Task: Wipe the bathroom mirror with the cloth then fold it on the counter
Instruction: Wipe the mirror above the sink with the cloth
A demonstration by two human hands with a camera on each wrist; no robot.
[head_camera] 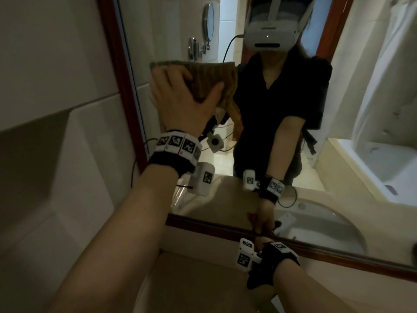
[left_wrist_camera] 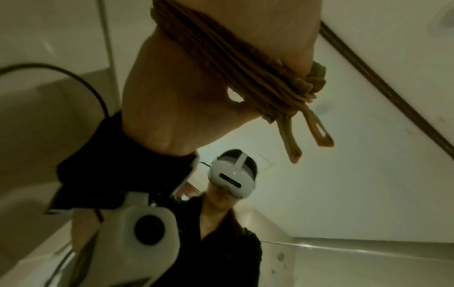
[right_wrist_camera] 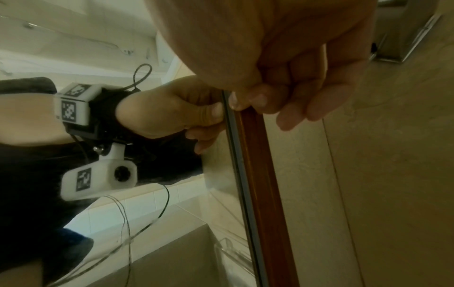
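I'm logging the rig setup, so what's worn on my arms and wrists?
Both forearms are bare. Each wrist wears a black strap, a white band of black-and-white square markers, and a white boxy camera module: left wrist, right wrist. Thin black cables trail from them.

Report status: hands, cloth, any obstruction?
Left hand presses cloth on mirror, upper left. Right hand rests at bottom frame. Nothing blocking.

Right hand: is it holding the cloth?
No, the brown cloth is pressed to the mirror by the left hand; the right hand rests fingertips on the wooden mirror frame.
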